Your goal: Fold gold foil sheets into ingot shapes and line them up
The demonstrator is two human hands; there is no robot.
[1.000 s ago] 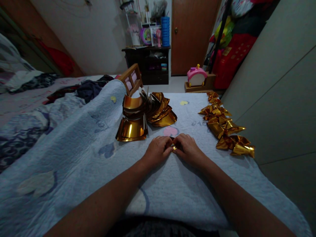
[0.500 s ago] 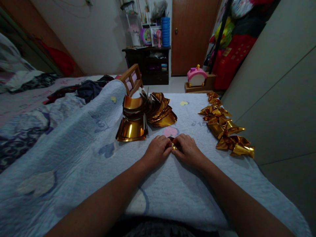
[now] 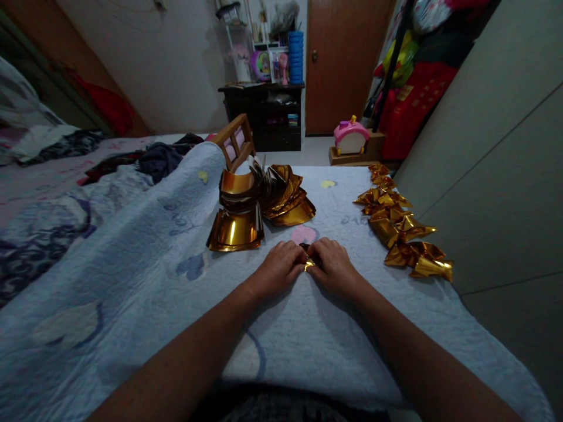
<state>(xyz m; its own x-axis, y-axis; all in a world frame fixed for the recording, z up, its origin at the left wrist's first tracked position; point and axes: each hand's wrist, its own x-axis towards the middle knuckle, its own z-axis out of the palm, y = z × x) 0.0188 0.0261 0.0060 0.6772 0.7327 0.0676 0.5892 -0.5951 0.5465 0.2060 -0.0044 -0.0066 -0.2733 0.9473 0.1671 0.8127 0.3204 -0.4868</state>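
Forearms are seen reaching in from the near edge of the pale blue quilt [image 3: 145,275], which carries everything being handled. At the middle of the quilt the left hand [image 3: 279,268] and the right hand [image 3: 335,266] are brought together knuckle to knuckle, palms down, with fingers curled and pressed onto a small piece of gold foil paper [image 3: 308,262]. Only a sliver of that paper is shown between the fingertips; its shape cannot be told. Just beyond the hands a pink patch [image 3: 303,234] is printed on the quilt. Past the left hand, towards the far edge, a stack of curled gold foil sheets [image 3: 235,230] is laid, with a fanned heap of gold sheets [image 3: 285,196] touching it behind. Along the right edge of the quilt, well apart from the hands, a row of folded gold paper pieces [image 3: 402,225] is set out. Beyond the far edge a wooden chair back [image 3: 235,140], a dark shelf unit [image 3: 264,114] and a pink toy house [image 3: 350,136] are seen by a brown door [image 3: 341,64].
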